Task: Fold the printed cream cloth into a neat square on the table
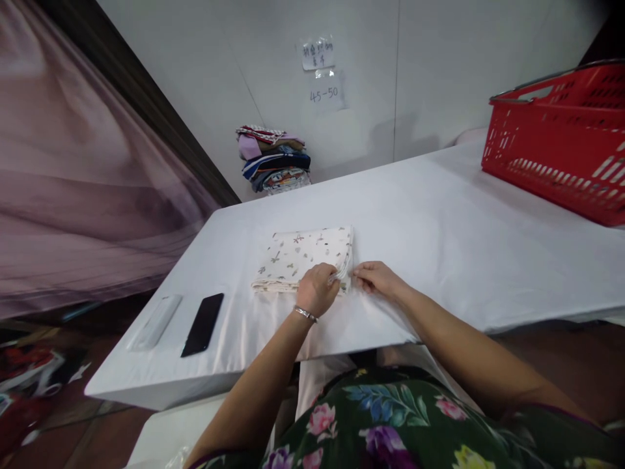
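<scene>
A folded cream cloth (297,254) with a small scattered print lies on the white table, its layers showing along the near and right edges. My left hand (318,288), a silver bracelet at its wrist, is closed on the near right corner of the cloth, where the layers are lifted a little. Just beside that corner is my right hand (379,279), with thumb and fingertips pressed together at the cloth's right edge. Whether a bit of the cloth is pinched between them is too small to tell.
A black phone (202,324) and a whitish oblong object (155,322) lie on the table (420,221) at the left. Beyond its back edge is a stack of folded clothes (276,159). A red basket (551,143) stands at the right. A pink curtain (88,163) hangs at the left.
</scene>
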Available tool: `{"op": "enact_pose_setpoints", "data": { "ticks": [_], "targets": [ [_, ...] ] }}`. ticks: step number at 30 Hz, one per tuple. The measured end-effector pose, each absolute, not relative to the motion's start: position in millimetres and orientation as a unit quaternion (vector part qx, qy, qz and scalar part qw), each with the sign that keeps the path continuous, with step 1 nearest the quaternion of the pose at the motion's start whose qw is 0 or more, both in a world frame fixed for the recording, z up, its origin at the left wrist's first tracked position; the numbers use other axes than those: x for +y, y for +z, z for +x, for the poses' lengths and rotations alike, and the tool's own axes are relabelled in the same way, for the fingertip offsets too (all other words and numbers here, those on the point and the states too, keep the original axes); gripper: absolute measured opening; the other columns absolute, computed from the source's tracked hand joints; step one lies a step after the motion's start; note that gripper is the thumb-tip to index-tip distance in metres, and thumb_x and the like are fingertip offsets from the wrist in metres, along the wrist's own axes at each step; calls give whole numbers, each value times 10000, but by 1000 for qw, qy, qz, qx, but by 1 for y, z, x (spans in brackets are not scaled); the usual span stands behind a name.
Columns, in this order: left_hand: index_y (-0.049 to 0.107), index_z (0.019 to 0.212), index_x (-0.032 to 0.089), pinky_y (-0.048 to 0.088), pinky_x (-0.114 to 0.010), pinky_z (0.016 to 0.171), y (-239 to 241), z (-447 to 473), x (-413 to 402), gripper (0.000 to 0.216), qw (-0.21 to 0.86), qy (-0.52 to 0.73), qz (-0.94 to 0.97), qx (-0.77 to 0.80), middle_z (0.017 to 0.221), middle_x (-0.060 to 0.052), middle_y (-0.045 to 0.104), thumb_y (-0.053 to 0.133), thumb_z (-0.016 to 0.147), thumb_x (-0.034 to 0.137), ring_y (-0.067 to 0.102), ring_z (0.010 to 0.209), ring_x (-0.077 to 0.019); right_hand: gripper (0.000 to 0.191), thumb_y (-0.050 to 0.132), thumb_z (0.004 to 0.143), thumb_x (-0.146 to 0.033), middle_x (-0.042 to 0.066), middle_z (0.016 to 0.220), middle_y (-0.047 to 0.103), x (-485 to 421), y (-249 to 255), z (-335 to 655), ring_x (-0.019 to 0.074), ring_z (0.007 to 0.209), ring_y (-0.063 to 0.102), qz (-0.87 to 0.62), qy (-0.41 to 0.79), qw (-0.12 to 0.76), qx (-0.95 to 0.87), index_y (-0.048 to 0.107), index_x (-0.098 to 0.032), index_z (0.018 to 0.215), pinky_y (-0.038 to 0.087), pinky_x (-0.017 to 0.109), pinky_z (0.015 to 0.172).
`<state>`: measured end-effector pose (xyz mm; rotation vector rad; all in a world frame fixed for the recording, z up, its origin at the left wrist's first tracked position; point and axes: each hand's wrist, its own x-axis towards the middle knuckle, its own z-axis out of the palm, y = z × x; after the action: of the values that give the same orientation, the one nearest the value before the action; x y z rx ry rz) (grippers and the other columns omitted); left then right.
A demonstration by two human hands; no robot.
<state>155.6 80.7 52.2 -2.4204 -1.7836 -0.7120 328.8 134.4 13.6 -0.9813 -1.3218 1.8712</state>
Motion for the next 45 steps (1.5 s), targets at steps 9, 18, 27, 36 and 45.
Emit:
{"op": "enact_pose_setpoints", "data": {
  "ticks": [9, 18, 27, 36, 45],
  "targets": [
    [538, 866, 192, 426, -297, 716, 55, 153, 78, 144, 13, -249, -784, -569, 824, -32, 600, 524, 728, 155, 547, 782, -173, 229, 628, 701, -342, 2, 446, 568, 134, 12, 327, 63, 342, 411, -434, 642, 225, -590, 591, -148, 584, 279, 197, 351],
    [543, 844, 197, 429, -290, 713, 55, 152, 81, 123, -12, -255, -775, -578, 804, -24, 598, 531, 727, 159, 551, 773, -163, 235, 612, 678, -262, -48, 378, 472, 133, 17, 315, 51, 314, 375, -401, 692, 277, -533, 477, -174, 507, 189, 196, 324],
    [551, 852, 201, 432, -290, 729, 56, 149, 81, 144, -30, -263, -767, -585, 825, -26, 609, 523, 721, 148, 552, 786, -162, 310, 615, 714, -422, -36, 411, 501, 125, 19, 317, 54, 319, 378, -418, 682, 218, -559, 495, -176, 567, 198, 202, 318],
    [547, 846, 206, 431, -261, 682, 57, 144, 83, 142, -49, -289, -765, -573, 806, -10, 598, 536, 718, 145, 553, 763, -144, 245, 612, 721, -417, -24, 588, 572, 105, 20, 319, 110, 510, 491, -474, 417, 240, -737, 498, -201, 743, 297, 231, 491],
    [552, 826, 214, 431, -258, 676, 60, 145, 84, 128, -63, -294, -756, -582, 795, 0, 597, 541, 716, 150, 551, 754, -141, 91, 505, 810, -296, -7, 768, 585, 91, 17, 309, 124, 666, 505, -440, 254, 197, -838, 498, -207, 792, 251, 241, 555]
  ]
}}
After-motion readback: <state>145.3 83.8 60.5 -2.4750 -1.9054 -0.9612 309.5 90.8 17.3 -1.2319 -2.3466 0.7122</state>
